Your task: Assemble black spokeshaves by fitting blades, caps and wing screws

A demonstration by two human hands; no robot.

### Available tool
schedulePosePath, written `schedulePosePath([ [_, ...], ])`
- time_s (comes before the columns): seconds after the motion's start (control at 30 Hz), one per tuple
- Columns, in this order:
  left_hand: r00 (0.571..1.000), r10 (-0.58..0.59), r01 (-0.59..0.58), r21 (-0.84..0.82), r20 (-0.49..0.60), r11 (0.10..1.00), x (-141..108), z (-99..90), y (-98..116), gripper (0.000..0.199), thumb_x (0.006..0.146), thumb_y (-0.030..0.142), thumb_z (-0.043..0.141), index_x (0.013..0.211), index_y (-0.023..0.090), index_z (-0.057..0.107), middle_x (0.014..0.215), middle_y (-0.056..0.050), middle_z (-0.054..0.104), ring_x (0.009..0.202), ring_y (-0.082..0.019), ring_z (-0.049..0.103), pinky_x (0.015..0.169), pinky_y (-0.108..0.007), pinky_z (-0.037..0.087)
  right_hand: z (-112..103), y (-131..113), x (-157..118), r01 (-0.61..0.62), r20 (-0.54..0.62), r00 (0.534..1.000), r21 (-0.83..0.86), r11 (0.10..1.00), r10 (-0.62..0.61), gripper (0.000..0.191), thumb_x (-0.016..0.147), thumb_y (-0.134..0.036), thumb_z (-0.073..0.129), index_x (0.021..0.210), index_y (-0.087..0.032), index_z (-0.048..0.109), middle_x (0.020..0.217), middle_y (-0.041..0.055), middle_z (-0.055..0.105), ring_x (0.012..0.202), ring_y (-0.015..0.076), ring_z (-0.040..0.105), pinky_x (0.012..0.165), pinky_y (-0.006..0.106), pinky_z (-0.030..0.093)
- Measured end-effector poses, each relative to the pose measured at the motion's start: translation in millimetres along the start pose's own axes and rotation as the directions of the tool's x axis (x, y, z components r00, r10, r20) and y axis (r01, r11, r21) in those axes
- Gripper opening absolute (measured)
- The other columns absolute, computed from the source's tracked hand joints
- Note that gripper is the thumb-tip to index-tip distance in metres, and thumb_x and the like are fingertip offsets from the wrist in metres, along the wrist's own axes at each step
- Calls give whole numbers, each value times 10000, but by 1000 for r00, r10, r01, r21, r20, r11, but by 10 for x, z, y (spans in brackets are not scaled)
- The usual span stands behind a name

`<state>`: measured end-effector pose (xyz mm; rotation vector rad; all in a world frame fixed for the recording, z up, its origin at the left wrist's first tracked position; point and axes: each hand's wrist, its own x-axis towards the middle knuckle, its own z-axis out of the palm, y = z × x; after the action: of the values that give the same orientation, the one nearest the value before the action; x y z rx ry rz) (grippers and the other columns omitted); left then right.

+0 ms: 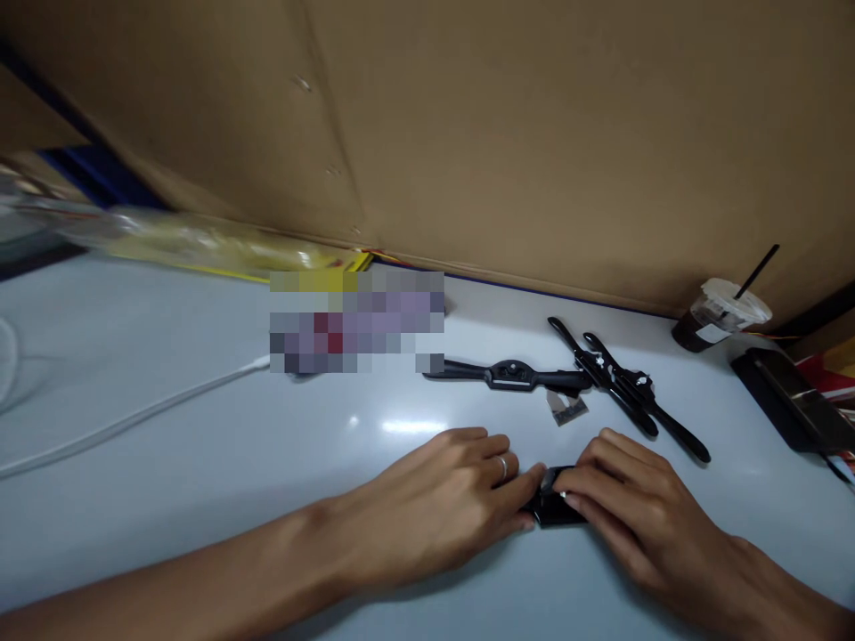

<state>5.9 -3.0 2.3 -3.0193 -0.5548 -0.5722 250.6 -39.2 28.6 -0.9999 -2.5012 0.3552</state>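
Observation:
Between my hands, low on the table, is a black spokeshave [556,513], of which only the glossy middle shows. My left hand [460,499], a ring on one finger, is closed around its left side. My right hand [634,512] has its fingertips pinched at a small bright metal piece on the middle, and its palm hides the right side. Just beyond lies another spokeshave body [513,376], with a small metal blade [566,407] by its right end. Two more black spokeshaves, a nearer one [658,405] and a farther one [594,361], lie side by side at a slant.
A lidded cup with a straw [712,316] stands at the back right, near a dark flat object [788,401]. A blurred-out purple object [374,325] has a white cable [147,414] running left. Clear plastic wrapping [214,240] lies along the brown back panel [500,133].

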Motion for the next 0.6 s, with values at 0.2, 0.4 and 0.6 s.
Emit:
schedulePosePath([
  [0.2, 1000, -4, 4, 10, -10, 1000, 20, -17, -1, 165, 1071, 277, 557, 995, 153, 636, 787, -1, 685, 676, -184, 612, 596, -355, 467, 48, 49, 41, -40, -37, 999, -111, 993, 37, 193, 1065, -246, 497, 1095, -149, 661, 913, 71, 618, 826, 216, 550, 714, 355, 470],
  [0.4, 1000, 8, -7, 17, -16, 1000, 7, 16, -6, 168, 1072, 291, 556, 1072, 146, 639, 793, -13, 697, 698, -186, 635, 611, -344, 475, 7, 51, 69, 75, -47, 995, -206, 976, -86, 267, 1078, -248, 485, 945, -138, 689, 855, 76, 621, 765, 208, 553, 662, 341, 463],
  [0.6, 999, 11, -10, 24, -39, 1000, -2, 26, -15, 234, 1053, 275, 585, 1209, 103, 614, 810, -20, 720, 718, -201, 669, 619, -352, 507, -27, 295, 84, -131, -235, 968, -172, 976, 88, 281, 1087, -290, 483, 1018, -137, 708, 896, 79, 629, 801, 207, 596, 702, 339, 500],
])
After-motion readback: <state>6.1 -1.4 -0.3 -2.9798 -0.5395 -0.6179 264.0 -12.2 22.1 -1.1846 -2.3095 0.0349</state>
